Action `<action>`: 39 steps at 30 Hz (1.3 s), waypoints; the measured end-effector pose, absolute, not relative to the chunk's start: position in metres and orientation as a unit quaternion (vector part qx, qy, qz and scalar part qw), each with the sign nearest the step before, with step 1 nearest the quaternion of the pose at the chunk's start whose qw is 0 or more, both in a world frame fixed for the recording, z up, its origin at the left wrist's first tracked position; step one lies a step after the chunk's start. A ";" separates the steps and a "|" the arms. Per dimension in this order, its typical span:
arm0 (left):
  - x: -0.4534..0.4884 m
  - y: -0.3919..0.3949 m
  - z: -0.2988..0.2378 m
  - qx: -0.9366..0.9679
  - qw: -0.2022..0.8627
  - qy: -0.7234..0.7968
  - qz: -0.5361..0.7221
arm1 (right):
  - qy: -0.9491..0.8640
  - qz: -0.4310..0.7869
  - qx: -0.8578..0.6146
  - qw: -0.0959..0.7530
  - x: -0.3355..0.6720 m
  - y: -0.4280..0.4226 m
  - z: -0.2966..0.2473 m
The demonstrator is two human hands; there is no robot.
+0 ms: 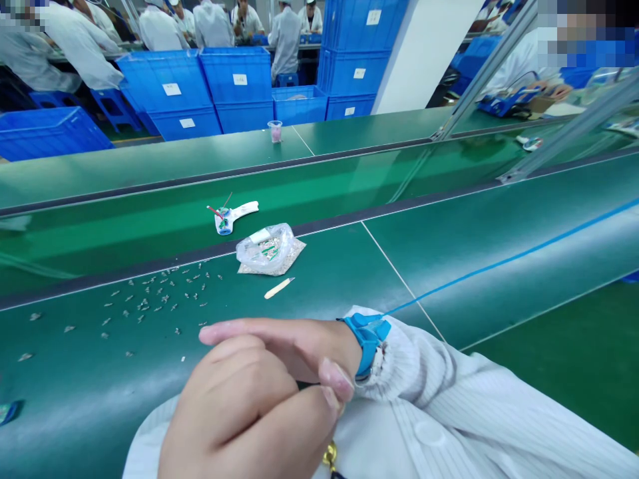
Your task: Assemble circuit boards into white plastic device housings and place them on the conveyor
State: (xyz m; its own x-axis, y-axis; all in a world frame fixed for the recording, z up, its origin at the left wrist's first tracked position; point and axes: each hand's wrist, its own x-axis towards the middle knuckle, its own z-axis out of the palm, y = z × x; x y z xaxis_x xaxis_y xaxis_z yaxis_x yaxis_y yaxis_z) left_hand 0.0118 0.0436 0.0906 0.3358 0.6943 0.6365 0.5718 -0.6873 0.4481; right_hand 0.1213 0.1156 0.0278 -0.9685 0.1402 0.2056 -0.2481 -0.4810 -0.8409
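1. Left hand (pixel 244 409) was nearest, fingers curled in narrow; no object showed, but its inside was hidden, so couldn't tell if it held something small.
2. Right hand (pixel 304 342) lay crosswise behind, partly covered, one finger stretched out leftward; couldn't tell its hold either.
3. Blue wristband (pixel 367 339) on right wrist, blue cord (pixel 479 271) running off right. A far leftward reach could pull it taut.
4. Small metal parts (pixel 144 305) lay scattered on the desk (pixel 74 379), left and beyond the hands. A low sleeve could sweep them away.
5. Cream-handled tool (pixel 278 288) lay loose just past the hands; tip looked pointed, maybe a blade, too small to be sure. A careless grab could prick.
6. Clear bag (pixel 272 263) of small pieces sat open at the desk's far edge; a knock could spill it into the green lane (pixel 349 186).
7. White part (pixel 244 210) lay in that lane, wires sticking up; snagging could strain them.
8. Farther: plastic cup (pixel 275 133), blue crates (pixel 237 76), co-workers (pixel 160 30).
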 end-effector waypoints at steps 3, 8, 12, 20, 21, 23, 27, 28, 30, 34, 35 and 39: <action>0.017 0.040 0.086 0.800 0.026 0.419 0.428 | -0.453 0.873 0.132 0.125 0.122 0.115 0.016; 0.022 0.037 0.083 0.778 0.004 0.457 0.431 | -0.461 0.865 0.147 0.134 0.121 0.123 0.012; 0.025 0.039 0.082 0.783 -0.007 0.452 0.427 | -0.496 0.857 0.089 0.109 0.128 0.125 0.031; 0.018 0.039 0.081 0.820 -0.001 0.437 0.371 | -0.524 0.840 0.090 0.103 0.132 0.129 0.041; 0.017 0.039 0.083 0.827 0.005 0.429 0.363 | -0.534 0.835 0.085 0.103 0.133 0.129 0.043; 0.015 0.040 0.086 0.837 0.015 0.416 0.354 | -0.557 0.821 0.069 0.106 0.136 0.131 0.049; 0.016 0.042 0.090 0.844 0.014 0.400 0.356 | -0.608 0.782 0.048 0.130 0.139 0.133 0.054; 0.016 0.042 0.090 0.847 0.012 0.394 0.355 | -0.620 0.770 0.051 0.143 0.140 0.134 0.053; 0.016 0.042 0.088 0.852 0.009 0.386 0.353 | -0.637 0.750 0.050 0.170 0.142 0.135 0.050; 0.016 0.041 0.082 0.844 -0.033 0.367 0.390 | -0.647 0.741 0.023 0.181 0.147 0.135 0.051; 0.016 0.041 0.082 0.842 -0.040 0.366 0.394 | -0.647 0.740 0.022 0.181 0.148 0.135 0.053; 0.017 0.043 0.087 0.853 -0.010 0.372 0.366 | -0.658 0.727 0.030 0.192 0.152 0.135 0.057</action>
State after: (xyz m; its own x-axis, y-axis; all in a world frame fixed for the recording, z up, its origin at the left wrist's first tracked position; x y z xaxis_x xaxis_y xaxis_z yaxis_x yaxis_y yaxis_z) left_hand 0.0168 0.0426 0.0869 0.4555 0.6278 0.6312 0.6420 -0.7228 0.2557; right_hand 0.1520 0.1347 0.0570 -0.9242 0.2404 0.2966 -0.3191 -0.0598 -0.9458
